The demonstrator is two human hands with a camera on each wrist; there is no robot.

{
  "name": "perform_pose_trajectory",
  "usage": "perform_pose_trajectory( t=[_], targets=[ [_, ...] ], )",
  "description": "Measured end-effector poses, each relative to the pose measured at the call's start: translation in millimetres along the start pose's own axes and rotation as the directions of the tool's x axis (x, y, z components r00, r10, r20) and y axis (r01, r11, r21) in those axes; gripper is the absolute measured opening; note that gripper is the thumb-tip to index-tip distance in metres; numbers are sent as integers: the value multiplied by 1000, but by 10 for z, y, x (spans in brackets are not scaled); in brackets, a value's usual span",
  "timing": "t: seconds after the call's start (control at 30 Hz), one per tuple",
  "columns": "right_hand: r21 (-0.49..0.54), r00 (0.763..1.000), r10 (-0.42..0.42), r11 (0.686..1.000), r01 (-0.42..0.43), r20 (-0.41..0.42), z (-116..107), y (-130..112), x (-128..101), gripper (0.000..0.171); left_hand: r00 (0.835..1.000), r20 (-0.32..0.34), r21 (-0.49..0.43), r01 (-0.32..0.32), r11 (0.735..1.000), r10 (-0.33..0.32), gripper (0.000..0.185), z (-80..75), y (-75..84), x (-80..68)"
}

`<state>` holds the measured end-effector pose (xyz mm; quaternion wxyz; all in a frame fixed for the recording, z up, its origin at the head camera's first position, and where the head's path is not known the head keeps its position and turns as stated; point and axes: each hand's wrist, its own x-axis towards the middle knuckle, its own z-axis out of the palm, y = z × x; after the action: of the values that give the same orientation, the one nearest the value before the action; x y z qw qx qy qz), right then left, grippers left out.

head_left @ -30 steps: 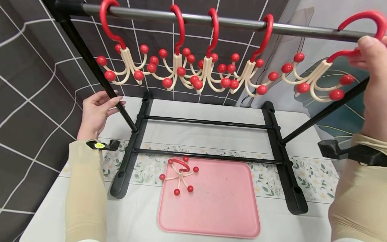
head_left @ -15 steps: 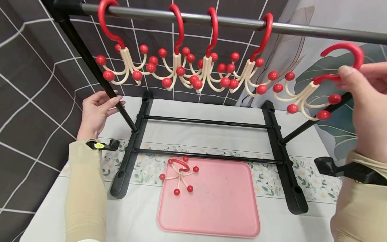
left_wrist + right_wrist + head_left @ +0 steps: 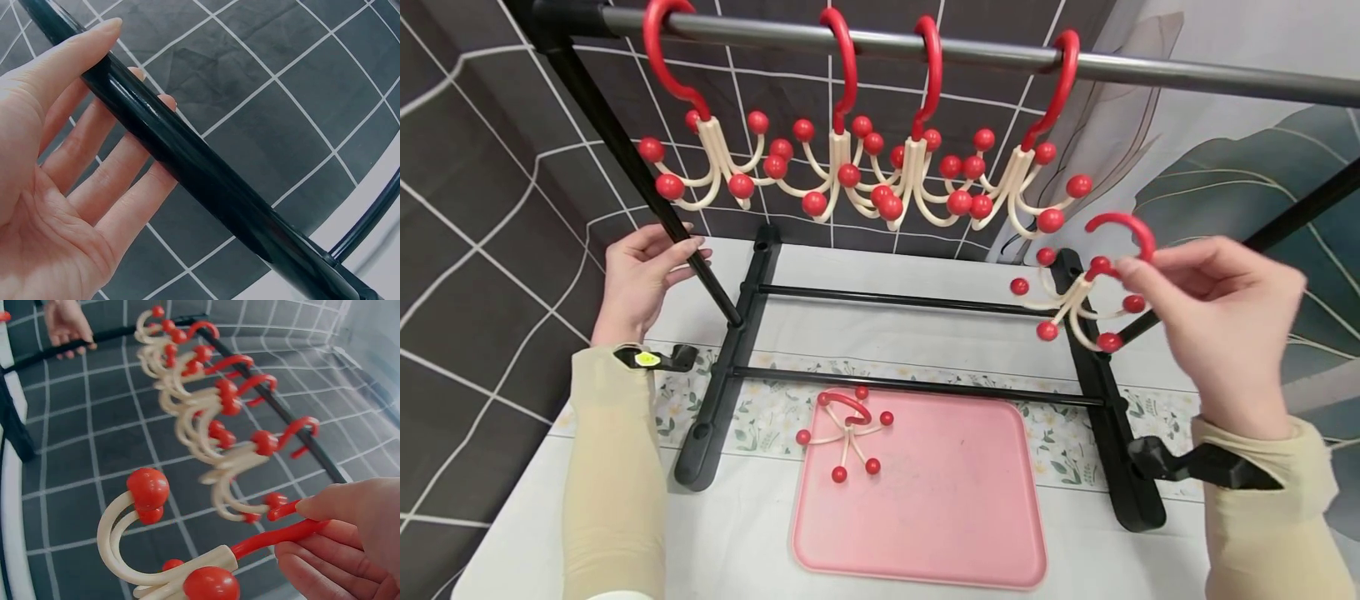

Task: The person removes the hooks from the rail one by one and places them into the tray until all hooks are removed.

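1. Left of the pink tray [image 3: 925, 525], my left hand [image 3: 638, 287] grips the rack post [image 3: 617, 148].
2. The lying hanger [image 3: 849, 431] rests over the tray's far-left corner.
3. Beyond the tray's far-right corner, the held hanger [image 3: 1078, 292] should handle light, stiff, perhaps slick; my right hand [image 3: 1225, 308], fingertips partly hidden, pinches its hook [image 3: 1145, 236], the best hold.

From above, the head view looks forward and down at the rack [image 3: 917, 386]. From close, the left wrist view has the left hand [image 3: 50, 215] at nine o'clock; the right one, facing along the rail [image 3: 887, 42], shares it between ten and eleven.
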<state>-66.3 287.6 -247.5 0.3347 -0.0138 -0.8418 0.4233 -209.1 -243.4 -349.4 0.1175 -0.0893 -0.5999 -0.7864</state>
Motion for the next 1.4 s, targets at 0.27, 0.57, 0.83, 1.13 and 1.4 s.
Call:
perform_pose_trajectory(
  t=[0.27, 0.57, 0.83, 1.13, 1.4],
  targets=[
    [61, 978, -3, 998, -10, 209, 229, 120, -270, 18, 1000, 7, -22, -12, 1000, 12, 23, -3, -32, 1],
    [179, 944, -58, 984, -1, 324, 437, 236, -497, 15, 1000, -1, 9, -14, 1000, 14, 23, -1, -50, 5],
    [257, 914, -101, 966, -4, 393, 583, 294, -659, 16, 1000, 3, 2, -22, 1000, 22, 25, -12, -36, 11],
    [368, 841, -138, 927, -76, 523, 758, 343, -845, 22, 1000, 6, 22, -9, 1000, 9, 27, -21, -19, 6],
    [417, 766, -132, 889, -189, 629, 917, 357, -1069, 21, 1000, 8, 21, -4, 1000, 4, 25, -22, 1, 16]
  ],
)
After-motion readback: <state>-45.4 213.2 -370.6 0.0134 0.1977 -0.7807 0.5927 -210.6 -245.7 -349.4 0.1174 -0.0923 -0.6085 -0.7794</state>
